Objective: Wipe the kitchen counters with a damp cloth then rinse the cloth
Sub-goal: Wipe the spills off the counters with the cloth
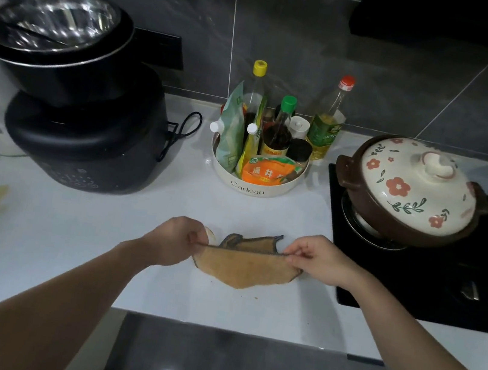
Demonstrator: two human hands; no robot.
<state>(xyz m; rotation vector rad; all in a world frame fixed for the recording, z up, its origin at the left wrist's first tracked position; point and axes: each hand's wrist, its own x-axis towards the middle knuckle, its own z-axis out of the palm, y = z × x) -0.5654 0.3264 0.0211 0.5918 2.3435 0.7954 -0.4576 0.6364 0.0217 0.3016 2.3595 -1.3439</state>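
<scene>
Both forearms reach fwd; left hand (176, 239) & right hand (318, 259) pinch cloth (245, 264) corners, stretched over counter (70, 238).

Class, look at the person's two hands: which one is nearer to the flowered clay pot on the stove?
Right. The right hand pinches the cloth just left of the stove, below the clay pot. The left hand holds the cloth's far end, farther left.

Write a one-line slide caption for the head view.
Left hand and right hand stretch a tan cloth over the white counter, between cooker and floral clay pot.
</scene>
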